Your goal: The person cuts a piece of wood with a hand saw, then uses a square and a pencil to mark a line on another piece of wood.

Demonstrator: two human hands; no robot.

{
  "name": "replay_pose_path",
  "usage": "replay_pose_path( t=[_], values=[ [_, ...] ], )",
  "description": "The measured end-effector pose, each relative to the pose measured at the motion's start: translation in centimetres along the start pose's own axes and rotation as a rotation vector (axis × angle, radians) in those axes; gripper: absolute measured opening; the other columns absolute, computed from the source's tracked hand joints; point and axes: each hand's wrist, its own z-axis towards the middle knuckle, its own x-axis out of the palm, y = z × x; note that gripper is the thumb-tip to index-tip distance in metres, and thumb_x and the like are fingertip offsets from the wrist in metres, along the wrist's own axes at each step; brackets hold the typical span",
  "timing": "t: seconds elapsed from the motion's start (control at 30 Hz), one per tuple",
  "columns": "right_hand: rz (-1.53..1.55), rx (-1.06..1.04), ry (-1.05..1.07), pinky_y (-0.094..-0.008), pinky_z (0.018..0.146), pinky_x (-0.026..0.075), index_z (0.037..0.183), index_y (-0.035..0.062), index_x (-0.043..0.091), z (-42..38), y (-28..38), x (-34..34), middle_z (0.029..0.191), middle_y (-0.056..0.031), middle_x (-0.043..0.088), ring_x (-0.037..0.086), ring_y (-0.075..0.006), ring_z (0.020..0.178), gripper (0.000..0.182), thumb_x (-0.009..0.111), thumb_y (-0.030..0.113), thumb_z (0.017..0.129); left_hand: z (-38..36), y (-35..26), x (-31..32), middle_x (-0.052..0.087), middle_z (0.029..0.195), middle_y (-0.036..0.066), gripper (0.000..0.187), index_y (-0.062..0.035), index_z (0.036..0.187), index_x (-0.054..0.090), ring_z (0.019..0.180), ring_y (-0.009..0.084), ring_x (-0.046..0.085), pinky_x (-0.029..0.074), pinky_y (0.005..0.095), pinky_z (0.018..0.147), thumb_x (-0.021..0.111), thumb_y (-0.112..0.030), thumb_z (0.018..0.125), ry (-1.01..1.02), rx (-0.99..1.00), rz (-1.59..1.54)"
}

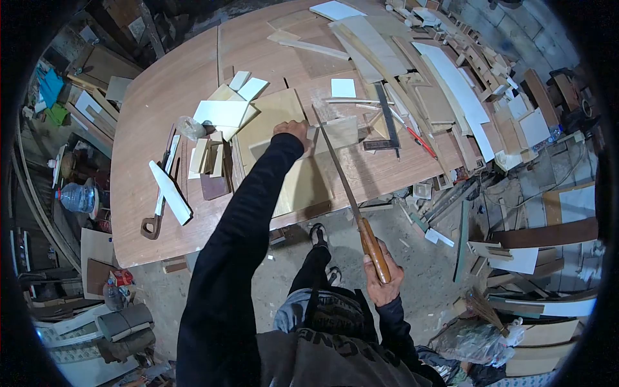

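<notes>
My right hand (384,276) is wrapped around the brown wooden handle of a long, narrow-bladed handsaw (348,193). Its blade reaches up and away over the table edge to a pale wooden board (338,134). On that board, left of the blade, my left hand (291,129) is closed and bears down with curled fingers. Under the board lies a wider light plywood sheet (284,174). Whether the teeth are in the wood cannot be made out.
The worktable (148,116) carries a second saw (151,226), white offcuts (222,113), small wood blocks (209,158), a black square (387,122) and a red-handled tool (422,143). Long strips (445,84) lie at right. Scrap wood and bags cover the floor around.
</notes>
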Motion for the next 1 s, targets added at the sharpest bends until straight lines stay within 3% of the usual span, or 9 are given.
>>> replay_pose_path(
  t=[0.07,0.13,0.2,0.33,0.43,0.47,0.73,0.9,1.0],
  values=[
    [0.011,-0.019,-0.010,-0.0317,0.065,0.054,0.128,0.0059,0.055,0.1,-0.4,0.5,0.096,-0.0174,0.069,0.069,-0.0203,0.073,0.043,0.065,0.011,0.086,-0.2,-0.2,0.2,0.068,0.101,0.015,0.041,-0.0121,0.111,0.063,0.100,0.0321,0.064,0.050,0.0434,0.089,0.066,-0.039,0.079,0.005,-0.078,0.024],
    [0.025,-0.033,-0.027,-0.0318,0.066,0.054,0.128,0.0060,0.055,0.4,-0.5,0.6,0.097,-0.0171,0.069,0.070,-0.0205,0.073,0.044,0.065,0.011,0.086,-0.7,0.5,2.1,0.069,0.094,0.014,0.033,-0.0114,0.105,0.064,0.091,0.0325,0.066,0.051,0.0440,0.083,0.065,-0.034,0.081,-0.264,-0.014,-0.063],
    [0.013,0.076,0.027,-0.0315,0.066,0.054,0.128,0.0071,0.055,0.5,-0.1,0.5,0.096,-0.0162,0.070,0.070,-0.0211,0.073,0.044,0.065,0.011,0.086,-0.5,1.6,2.6,0.069,0.090,0.014,0.029,-0.0110,0.101,0.064,0.087,0.0325,0.066,0.052,0.0441,0.080,0.063,-0.033,0.082,-0.308,0.043,-0.111],
    [-0.019,0.021,0.008,-0.0307,0.065,0.054,0.128,0.0084,0.056,1.4,-0.4,1.5,0.094,-0.0153,0.070,0.069,-0.0203,0.071,0.044,0.066,0.011,0.085,-0.1,2.2,4.1,0.068,0.077,0.015,0.024,-0.0101,0.090,0.066,0.077,0.0324,0.067,0.053,0.0443,0.071,0.057,-0.032,0.088,-0.450,0.098,-0.150],
    [0.009,-0.046,-0.033,-0.0313,0.064,0.054,0.127,0.0092,0.056,1.8,-1.0,2.2,0.093,-0.0149,0.070,0.069,-0.0204,0.069,0.043,0.067,0.011,0.084,-0.1,1.7,5.2,0.067,0.075,0.015,0.032,-0.0097,0.083,0.067,0.077,0.0317,0.067,0.053,0.0438,0.071,0.053,-0.037,0.091,-0.407,-0.055,-0.188],
    [0.015,0.001,-0.001,-0.0317,0.064,0.054,0.126,0.0090,0.057,1.8,-0.9,2.2,0.092,-0.0147,0.070,0.069,-0.0204,0.069,0.043,0.067,0.011,0.084,0.2,1.6,5.5,0.068,0.075,0.014,0.044,-0.0089,0.082,0.068,0.078,0.0318,0.067,0.053,0.0440,0.074,0.046,-0.045,0.094,-0.392,-0.093,-0.191],
    [0.018,0.013,-0.019,-0.0328,0.065,0.054,0.126,0.0094,0.056,3.1,-0.5,3.3,0.086,-0.0140,0.068,0.069,-0.0203,0.070,0.043,0.065,0.010,0.084,1.1,1.9,4.9,0.069,0.081,0.018,0.049,-0.0112,0.088,0.072,0.080,0.0336,0.067,0.051,0.0434,0.080,0.044,-0.052,0.093,-0.225,-0.186,-0.229],
    [-0.048,-0.019,0.045,-0.0345,0.064,0.054,0.126,0.0091,0.054,2.7,-0.3,2.7,0.087,-0.0160,0.068,0.069,-0.0271,0.070,0.042,0.065,0.012,0.086,1.2,2.0,5.0,0.069,0.081,0.017,0.050,-0.0116,0.088,0.072,0.080,0.0328,0.068,0.051,0.0426,0.081,0.043,-0.052,0.093,-0.201,-0.200,-0.227],
    [0.010,0.118,0.092,-0.0328,0.073,0.053,0.126,0.0055,0.057,4.3,0.2,3.0,0.098,-0.0173,0.068,0.068,-0.0208,0.084,0.039,0.063,0.020,0.091,1.0,1.7,4.7,0.069,0.080,0.017,0.050,-0.0116,0.087,0.072,0.080,0.0329,0.068,0.051,0.0424,0.081,0.042,-0.052,0.094,-0.197,-0.185,-0.220]
  ],
)
